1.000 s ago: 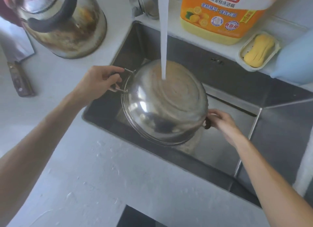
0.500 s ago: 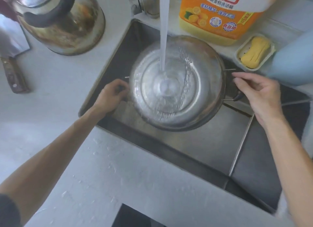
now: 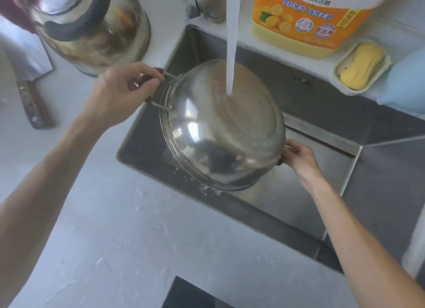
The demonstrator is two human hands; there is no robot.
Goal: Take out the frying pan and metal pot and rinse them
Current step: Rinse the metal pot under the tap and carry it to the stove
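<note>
Chinese lettering on an orange detergent jug is the only readable text.

The detergent jug (image 3: 308,20) stands on the ledge behind the sink, beyond the right hand (image 3: 299,157) and far across from the left hand (image 3: 122,93). Its white label carries large red characters, cut off at the top edge, above a blue line reading 新金桔洗洁精. Smaller blue characters and round badges on the orange band below, beside pictured citrus fruit, are too blurred to read.
</note>
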